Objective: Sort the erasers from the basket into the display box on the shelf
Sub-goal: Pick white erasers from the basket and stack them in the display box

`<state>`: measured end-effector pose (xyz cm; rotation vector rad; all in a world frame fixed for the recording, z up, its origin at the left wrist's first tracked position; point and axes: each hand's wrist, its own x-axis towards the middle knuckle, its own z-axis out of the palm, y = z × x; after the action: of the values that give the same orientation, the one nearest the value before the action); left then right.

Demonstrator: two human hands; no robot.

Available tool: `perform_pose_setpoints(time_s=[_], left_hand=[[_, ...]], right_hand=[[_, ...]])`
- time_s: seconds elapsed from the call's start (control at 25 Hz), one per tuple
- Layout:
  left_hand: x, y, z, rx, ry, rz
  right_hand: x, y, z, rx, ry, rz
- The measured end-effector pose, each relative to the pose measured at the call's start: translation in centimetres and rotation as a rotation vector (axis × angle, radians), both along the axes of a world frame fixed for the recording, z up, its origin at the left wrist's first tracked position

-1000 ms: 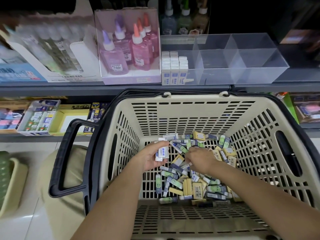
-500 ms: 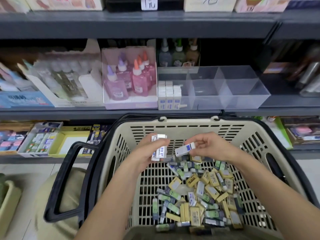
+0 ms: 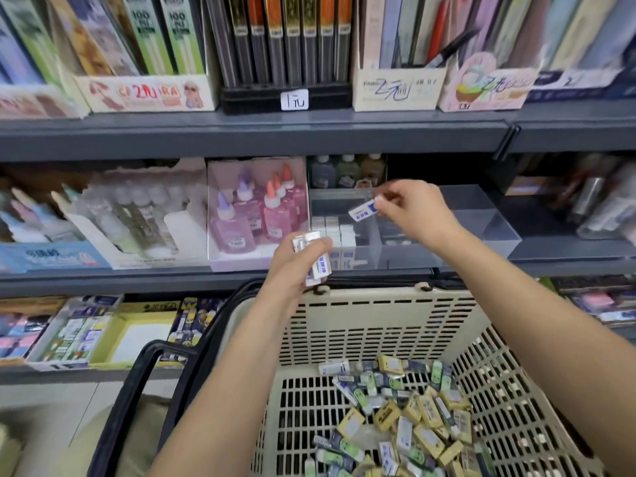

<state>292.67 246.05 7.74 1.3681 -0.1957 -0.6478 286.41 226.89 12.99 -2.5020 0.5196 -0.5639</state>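
My right hand [image 3: 409, 210] keeps a narrow grip on one white-and-blue eraser [image 3: 363, 210] just above the clear display box [image 3: 481, 232] on the grey shelf [image 3: 241, 136]. My left hand [image 3: 297, 261] grips a small stack [image 3: 318, 261]. Loose erasers [image 3: 406, 414] lie in the beige basket [image 3: 378, 325].

Both forearms bare, extended fwd & up. L hand [image 3: 296, 259] raised, fingers curled round stack of erasers [image 3: 320, 265]. R hand [image 3: 413, 211] higher & further fwd, wrist bent down; thumb & fingertips pinch single eraser [image 3: 363, 211] by one end.
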Motion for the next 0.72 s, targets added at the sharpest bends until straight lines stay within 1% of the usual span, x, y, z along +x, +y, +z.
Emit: perform_pose_setpoints(time_s=[0.04, 0.08, 0.28, 0.36, 0.48, 0.56, 0.72], left_hand=[[0.3, -0.2, -0.3, -0.005, 0.016, 0.014], [0.6, -0.3, -0.7, -0.018, 0.037, 0.019], [1.3, 0.0, -2.3, -0.094, 0.118, 0.022], [1.5, 0.1, -2.5, -0.106, 0.13, 0.014], [1.5, 0.2, -2.7, -0.115, 0.138, 0.008], [1.5, 0.2, -2.6, -0.124, 0.151, 0.008], [1.6, 0.1, -2.4, -0.111, 0.171, -0.003]], right_hand=[[0.7, -0.2, 0.2, -0.087, 0.031, 0.006], [1.4, -0.4, 0.2, -0.128, 0.055, 0.026], [3.9, -0.4, -0.5, -0.232, 0.251, 0.08], [5.0, 0.3, -1.1, -0.246, 0.344, 0.144], [6.0, 1.2, -2.4, -0.263, 0.494, 0.179], [6.1, 1.2, -2.7, -0.268, 0.54, 0.192], [5.6, 0.9, -2.7, -0.267, 0.538, 0.214]])
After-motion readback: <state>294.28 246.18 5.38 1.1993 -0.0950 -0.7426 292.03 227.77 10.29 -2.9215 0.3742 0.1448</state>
